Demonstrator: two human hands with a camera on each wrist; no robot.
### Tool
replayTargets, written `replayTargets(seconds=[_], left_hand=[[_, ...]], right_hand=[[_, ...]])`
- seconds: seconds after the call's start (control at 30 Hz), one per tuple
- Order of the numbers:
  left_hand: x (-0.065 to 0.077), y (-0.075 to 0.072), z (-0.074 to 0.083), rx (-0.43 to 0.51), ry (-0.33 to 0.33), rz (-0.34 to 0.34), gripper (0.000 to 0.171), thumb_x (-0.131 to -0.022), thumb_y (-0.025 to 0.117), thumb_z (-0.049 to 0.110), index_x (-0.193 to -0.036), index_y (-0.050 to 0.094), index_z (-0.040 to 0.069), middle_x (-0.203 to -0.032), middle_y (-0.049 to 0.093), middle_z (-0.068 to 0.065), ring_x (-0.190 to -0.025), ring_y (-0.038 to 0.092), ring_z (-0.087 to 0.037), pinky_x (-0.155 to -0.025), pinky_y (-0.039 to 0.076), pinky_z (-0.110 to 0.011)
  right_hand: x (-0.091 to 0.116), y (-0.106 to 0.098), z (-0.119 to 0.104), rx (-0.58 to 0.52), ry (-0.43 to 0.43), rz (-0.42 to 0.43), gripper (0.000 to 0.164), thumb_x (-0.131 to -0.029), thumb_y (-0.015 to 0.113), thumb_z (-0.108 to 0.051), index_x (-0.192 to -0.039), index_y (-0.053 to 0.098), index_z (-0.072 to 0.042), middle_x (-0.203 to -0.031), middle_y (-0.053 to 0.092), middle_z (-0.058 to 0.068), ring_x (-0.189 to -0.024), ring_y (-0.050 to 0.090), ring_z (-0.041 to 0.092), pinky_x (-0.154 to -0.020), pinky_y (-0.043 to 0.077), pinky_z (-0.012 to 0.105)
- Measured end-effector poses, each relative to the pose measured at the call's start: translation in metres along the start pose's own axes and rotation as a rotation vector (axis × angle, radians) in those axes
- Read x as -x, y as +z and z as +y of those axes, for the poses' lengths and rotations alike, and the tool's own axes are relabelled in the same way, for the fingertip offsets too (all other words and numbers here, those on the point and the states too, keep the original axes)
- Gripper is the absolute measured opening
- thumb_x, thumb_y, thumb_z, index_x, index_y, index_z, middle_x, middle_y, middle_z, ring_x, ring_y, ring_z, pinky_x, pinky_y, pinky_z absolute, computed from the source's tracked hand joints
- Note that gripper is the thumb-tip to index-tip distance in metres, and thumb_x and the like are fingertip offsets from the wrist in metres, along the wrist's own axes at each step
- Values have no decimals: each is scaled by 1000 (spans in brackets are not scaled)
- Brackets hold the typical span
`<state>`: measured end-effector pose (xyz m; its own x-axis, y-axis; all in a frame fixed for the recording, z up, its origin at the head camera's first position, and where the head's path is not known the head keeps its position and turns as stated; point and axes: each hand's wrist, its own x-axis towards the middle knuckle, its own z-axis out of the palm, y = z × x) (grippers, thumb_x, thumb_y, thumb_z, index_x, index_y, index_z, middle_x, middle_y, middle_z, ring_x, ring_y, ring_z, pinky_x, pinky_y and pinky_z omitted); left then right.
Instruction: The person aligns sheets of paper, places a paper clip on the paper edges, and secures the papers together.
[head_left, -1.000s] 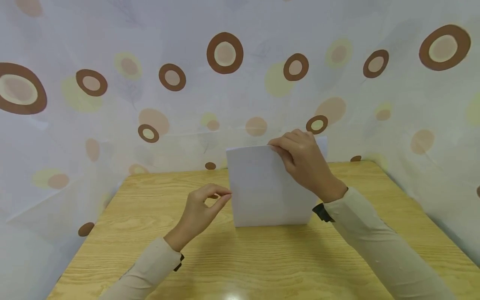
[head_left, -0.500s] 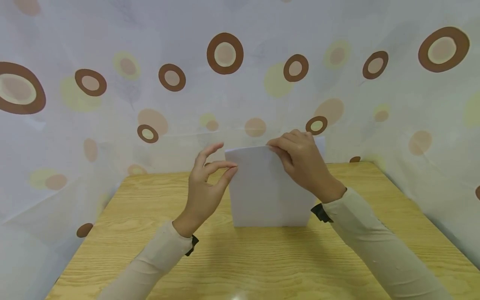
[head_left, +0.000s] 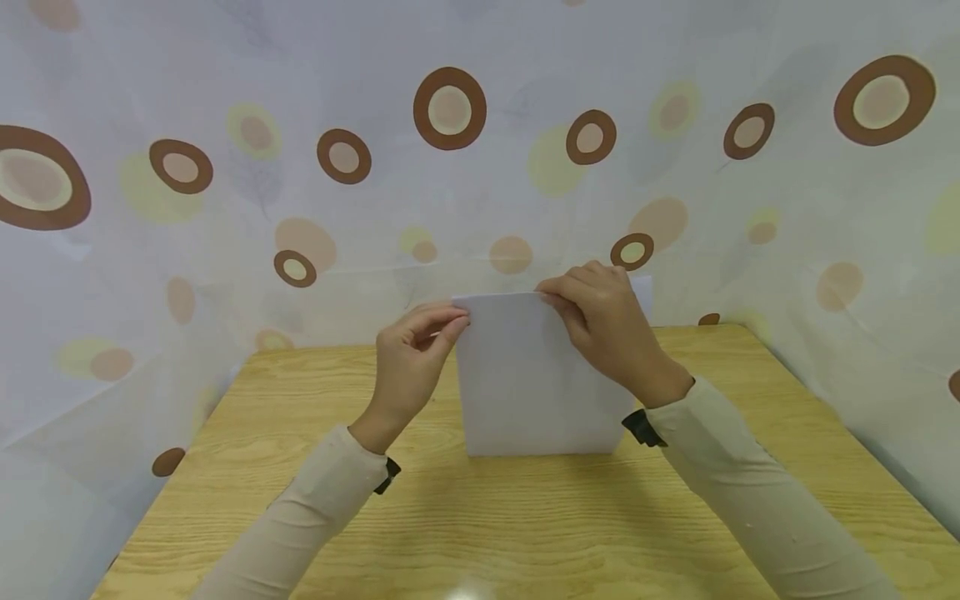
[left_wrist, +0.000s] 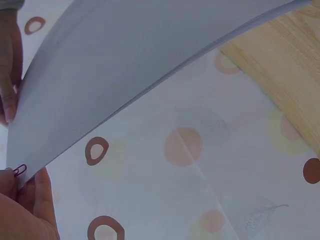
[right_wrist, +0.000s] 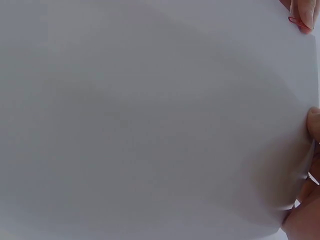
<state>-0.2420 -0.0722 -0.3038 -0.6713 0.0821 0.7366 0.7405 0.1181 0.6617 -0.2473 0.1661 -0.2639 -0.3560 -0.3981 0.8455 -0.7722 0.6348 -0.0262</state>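
A stack of white paper sheets (head_left: 536, 383) stands upright, its lower edge at the table. My right hand (head_left: 603, 325) pinches the stack's top edge, thumb on the near side. At the top left corner, my left hand (head_left: 408, 362) pinches a small red paper clip (left_wrist: 20, 170) between thumb and fingers. The clip's loop lies over the sheet close to the corner in the left wrist view; the rest of it is hidden under the thumb. From the right wrist, the clip (right_wrist: 299, 22) shows at the upper right, beside the left fingertips.
The wooden table (head_left: 540, 525) extends around the paper on all sides. A pale cloth (head_left: 480, 200) with brown rings and coloured dots hangs behind and beside it. A dark band (head_left: 643, 427) shows at the right sleeve's cuff.
My left hand has risen from beside the paper's left edge to its top left corner, and its spread fingers have drawn in. The right hand keeps its hold on the top edge.
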Motion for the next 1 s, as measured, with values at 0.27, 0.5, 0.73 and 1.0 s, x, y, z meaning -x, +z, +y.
replayTargets(seconds=[0.27,0.5,0.73,1.0], left_hand=[[-4,0,3,10,30,-9,13,-88,70,8,-97,74,1,-103,70,-9,-88,69,-14,-74,57,-28],[-3,3,3,3,46,30,11,-86,70,6,-95,74,-1,-101,71,-11,-88,68,-15,-68,56,-24],[-3,5,5,-18,71,57,10,-86,70,5,-93,75,-1,-100,71,-10,-89,68,-16,-67,57,-25],[-1,4,5,-52,85,51,12,-86,70,8,-95,75,2,-103,71,-9,-92,69,-15,-70,57,-24]], right_hand=[[-2,-2,2,9,-24,3,6,-86,69,-3,-91,72,-5,-74,67,6,-68,53,24,-64,31,35],[-1,-1,-1,12,-1,-1,8,-88,68,-5,-94,73,-7,-76,67,5,-71,54,22,-66,32,36],[-3,5,-5,0,-14,9,10,-89,68,-6,-97,72,-8,-79,67,3,-74,55,19,-76,39,39],[-8,12,-14,-5,-28,19,9,-89,68,-7,-97,72,-6,-79,67,4,-72,57,20,-74,39,40]])
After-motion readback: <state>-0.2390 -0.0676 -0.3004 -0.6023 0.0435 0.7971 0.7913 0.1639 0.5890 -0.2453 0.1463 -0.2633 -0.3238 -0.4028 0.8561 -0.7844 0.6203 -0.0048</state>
